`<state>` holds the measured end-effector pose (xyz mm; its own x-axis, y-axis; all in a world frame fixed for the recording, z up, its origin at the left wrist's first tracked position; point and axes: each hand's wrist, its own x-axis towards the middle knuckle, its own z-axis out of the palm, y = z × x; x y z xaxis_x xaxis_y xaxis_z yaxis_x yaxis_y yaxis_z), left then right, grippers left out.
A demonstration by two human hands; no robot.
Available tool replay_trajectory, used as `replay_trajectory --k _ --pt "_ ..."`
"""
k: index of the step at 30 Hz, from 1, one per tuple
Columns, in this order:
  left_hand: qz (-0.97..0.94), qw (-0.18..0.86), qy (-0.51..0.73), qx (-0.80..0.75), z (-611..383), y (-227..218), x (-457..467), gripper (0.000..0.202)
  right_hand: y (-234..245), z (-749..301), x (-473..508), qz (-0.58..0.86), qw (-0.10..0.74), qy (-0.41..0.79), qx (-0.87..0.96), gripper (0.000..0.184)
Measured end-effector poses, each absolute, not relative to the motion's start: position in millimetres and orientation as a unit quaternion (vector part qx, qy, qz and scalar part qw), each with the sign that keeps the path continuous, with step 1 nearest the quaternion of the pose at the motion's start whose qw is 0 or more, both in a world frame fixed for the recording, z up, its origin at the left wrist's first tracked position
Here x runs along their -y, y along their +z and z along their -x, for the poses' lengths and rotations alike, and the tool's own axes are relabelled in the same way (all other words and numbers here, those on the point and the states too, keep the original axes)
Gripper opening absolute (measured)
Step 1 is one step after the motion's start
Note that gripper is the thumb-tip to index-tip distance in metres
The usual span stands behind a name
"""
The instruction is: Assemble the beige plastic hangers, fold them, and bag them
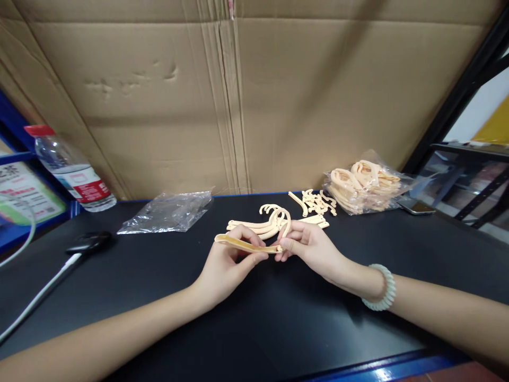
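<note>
My left hand (pixel 228 265) pinches the flat arm of a small cream plastic hanger (pixel 242 244) above the black table (pixel 278 313). My right hand (pixel 310 246) grips the same hanger at its right end, where the curved hook (pixel 284 220) rises between the fingers. Both hands have closed fingers. Just behind them lies a small stack of assembled cream hangers (pixel 262 223). A pile of loose cream hook pieces (pixel 316 202) sits further back right.
A clear bag of cream hanger parts (pixel 366 183) lies at the back right beside a phone (pixel 417 207). An empty clear bag (pixel 169 212) lies back left. A water bottle (pixel 69 167), a black device (pixel 88 242) with a white cable, and a cardboard wall (pixel 254 95) border the table.
</note>
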<state>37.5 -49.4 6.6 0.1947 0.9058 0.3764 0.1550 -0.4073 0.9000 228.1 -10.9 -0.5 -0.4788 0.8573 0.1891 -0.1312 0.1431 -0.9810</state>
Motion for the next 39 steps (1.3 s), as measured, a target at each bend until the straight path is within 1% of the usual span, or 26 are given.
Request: replay_trajectory --k 3,6,8,12,16,19,23,25,26,28,29,30,31,33,35,37,39 --pt "-0.673 0.383 0.506 -0.382 -39.0 7.4 50.1 0.016 -0.1 -227.6 12.8 0.285 0.441 0.565 0.636 0.028" --pt "-0.668 0.386 0.509 -0.380 -39.1 7.0 49.6 0.016 0.1 -227.5 13.9 0.274 0.438 0.574 0.635 0.027" --pt "-0.656 0.405 0.511 -0.379 -38.5 6.3 48.1 0.017 -0.1 -227.5 13.4 0.265 0.440 0.566 0.645 0.026" --pt "-0.625 0.462 0.501 -0.382 -38.8 5.9 45.4 0.023 -0.6 -227.2 11.5 0.266 0.459 0.514 0.675 0.022" --pt "-0.597 0.481 0.501 -0.401 -44.5 7.4 49.0 0.029 -1.3 -226.0 13.5 0.265 0.422 0.567 0.656 0.022" --pt "-0.582 0.516 0.482 -0.403 -49.2 7.2 54.5 0.034 -1.3 -225.0 16.7 0.268 0.398 0.591 0.649 0.021" --pt "-0.526 0.570 0.476 -0.414 -49.5 7.7 57.0 0.031 6.1 -230.9 9.0 0.254 0.398 0.592 0.653 0.024" --pt "-0.487 0.594 0.480 -0.424 -48.2 9.6 55.7 0.030 13.4 -241.7 -5.2 0.264 0.424 0.523 0.691 0.024" --pt "-0.468 0.603 0.483 -0.428 -47.7 10.8 54.8 0.030 17.1 -249.5 -14.8 0.279 0.442 0.458 0.719 0.023" --pt "-0.438 0.618 0.489 -0.432 -47.1 13.0 53.2 0.029 22.8 -268.5 -37.0 0.317 0.446 0.269 0.793 0.019" --pt "-0.427 0.623 0.492 -0.433 -47.1 13.8 52.6 0.028 24.3 -278.5 -48.5 0.313 0.417 0.176 0.835 0.016" --pt "-0.420 0.627 0.493 -0.432 -47.1 14.3 52.1 0.026 24.5 -288.1 -59.2 0.301 0.387 0.107 0.865 0.017" --pt "-0.415 0.630 0.496 -0.431 -47.3 14.6 51.8 0.025 23.7 -296.5 -68.9 0.291 0.356 0.063 0.886 0.020" --pt "-0.410 0.635 0.499 -0.425 -47.7 14.4 51.4 0.023 19.6 -308.5 -83.5 0.279 0.292 0.010 0.915 0.028" --pt "-0.411 0.638 0.500 -0.417 -48.1 14.0 51.0 0.022 14.2 -313.6 -92.0 0.278 0.245 -0.014 0.929 0.032" --pt "-0.413 0.640 0.501 -0.411 -48.4 13.9 50.7 0.022 9.5 -314.0 -96.3 0.281 0.222 -0.015 0.934 0.029" --pt "-0.414 0.641 0.502 -0.407 -48.3 13.8 50.4 0.022 6.1 -312.4 -98.7 0.284 0.228 0.012 0.931 0.024"
